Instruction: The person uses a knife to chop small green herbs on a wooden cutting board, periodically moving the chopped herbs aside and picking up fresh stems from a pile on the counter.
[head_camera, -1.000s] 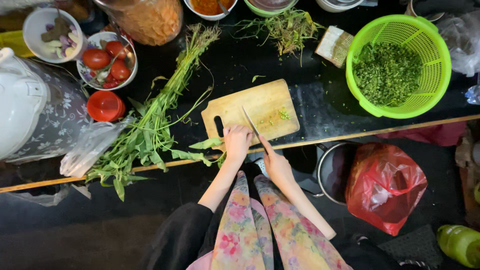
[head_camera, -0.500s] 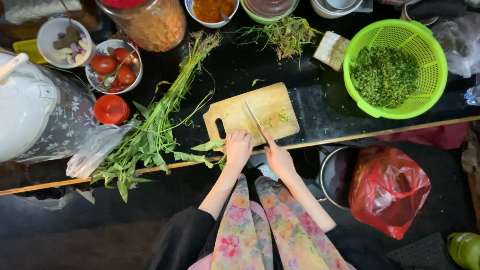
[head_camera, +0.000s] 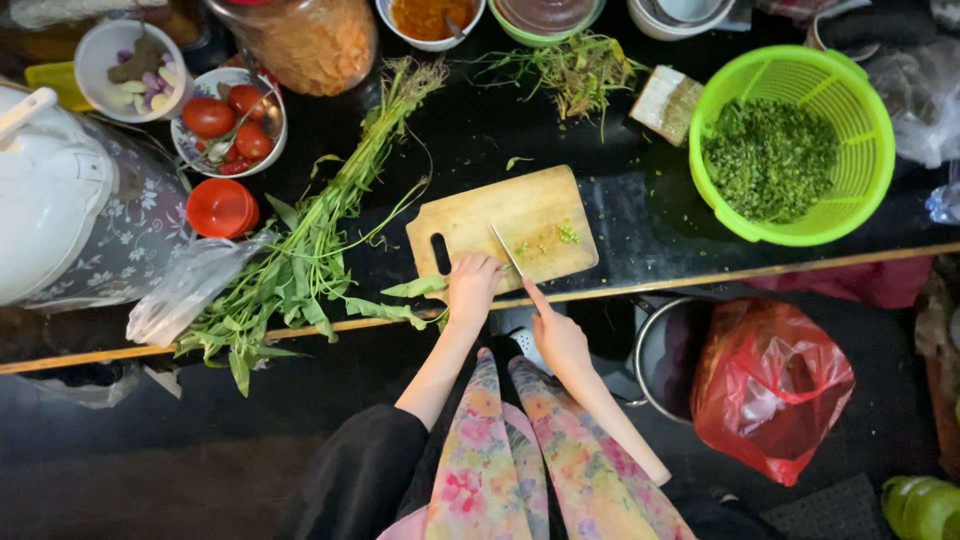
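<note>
Hands at work over a wooden cutting board on a dark surface, seen from above. Right hand has fingers closed round the handle of a knife, blade angled up-left across the board w/ its tip near the board's middle. Left hand rests on the board's near edge, fingers curled down; whether they pinch a stem can't be told from this angle. A few chopped green bits lie on the board just right of the blade. Bundle of long leafy greens lies to the left, leaf tips reaching almost to the left hand. Green plastic colander, holding finely chopped greens, sits well to the right.

Judgement: to cut well here, left fingertips should stay tucked back from the blade, knuckles as a guide, and stems should be bunched tight on the board, not hanging off its edge. Both forearms come in from below, right wrist off the surface edge, left arm nearly straight up toward the board.
</note>
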